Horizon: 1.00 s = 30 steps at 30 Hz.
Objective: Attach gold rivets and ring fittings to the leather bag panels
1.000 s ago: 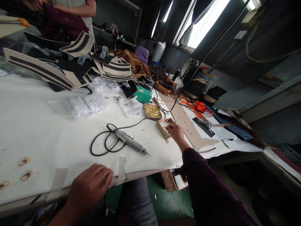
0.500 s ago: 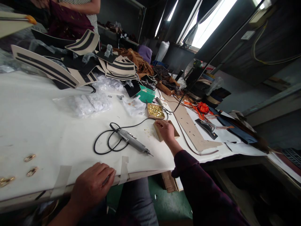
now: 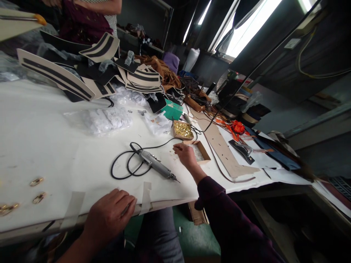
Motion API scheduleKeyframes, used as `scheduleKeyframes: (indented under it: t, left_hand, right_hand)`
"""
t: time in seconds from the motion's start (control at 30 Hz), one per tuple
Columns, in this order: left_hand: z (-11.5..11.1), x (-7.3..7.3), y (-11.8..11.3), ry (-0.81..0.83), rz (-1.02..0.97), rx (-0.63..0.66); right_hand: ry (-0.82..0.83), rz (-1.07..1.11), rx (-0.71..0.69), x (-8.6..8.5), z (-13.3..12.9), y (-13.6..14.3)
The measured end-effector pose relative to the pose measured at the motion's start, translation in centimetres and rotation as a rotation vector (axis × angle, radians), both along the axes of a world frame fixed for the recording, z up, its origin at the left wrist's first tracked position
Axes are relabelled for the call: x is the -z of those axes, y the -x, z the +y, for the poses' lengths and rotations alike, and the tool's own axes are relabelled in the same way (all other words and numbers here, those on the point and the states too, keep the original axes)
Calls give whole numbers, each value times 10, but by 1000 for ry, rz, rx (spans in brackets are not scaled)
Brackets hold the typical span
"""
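My left hand point(image 3: 111, 212) rests curled at the table's front edge; its fingers are closed, and what they hold, if anything, is hidden. Over the table, just left of a small open cardboard box point(image 3: 203, 152), my right hand point(image 3: 185, 154) has its fingertips pinched together. Anything in that pinch is too small to make out. Tiny gold bits point(image 3: 173, 151) lie on the white surface by those fingers. Behind stands a box of small gold metal pieces point(image 3: 182, 130). A grey electric screwdriver point(image 3: 157, 166) lies with its black cord looped, its bit pointing toward the front edge.
Gold clasps point(image 3: 39, 197) lie at the left front. Farther back are a bag of white pieces point(image 3: 106, 121), a green box point(image 3: 172, 109) and stacked beige panels with black strips point(image 3: 144, 78). Beige board point(image 3: 225, 153) lies to the right. Another person point(image 3: 93, 16) stands across the table.
My right hand has moved left from above the small cardboard box to the table beside it, uncovering the box's inside. My left hand stays at the edge. The view has shifted slightly.
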<state>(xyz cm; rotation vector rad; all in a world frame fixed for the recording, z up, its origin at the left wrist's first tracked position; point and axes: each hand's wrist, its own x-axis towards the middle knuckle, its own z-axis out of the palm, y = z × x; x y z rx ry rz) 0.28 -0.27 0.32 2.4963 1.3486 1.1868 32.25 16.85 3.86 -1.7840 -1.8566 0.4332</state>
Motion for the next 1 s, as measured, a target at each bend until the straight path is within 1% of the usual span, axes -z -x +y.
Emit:
scheduleKeyframes:
  t: [0.2,0.43,0.63,1.0]
  left_hand:
    - [1,0,0,-7,7,16]
    - [1,1,0,-2,4,23]
    - [1,-1,0,-5,17,10]
    - [0,-2,0,15,-6,11]
  right_hand:
    - [3,-104,21,-2,0,1]
    - [7,-259,-1,6,0,4]
    - [-4,-392,-67,13,1,10]
    - [-42,-523,-104,8,-4,12]
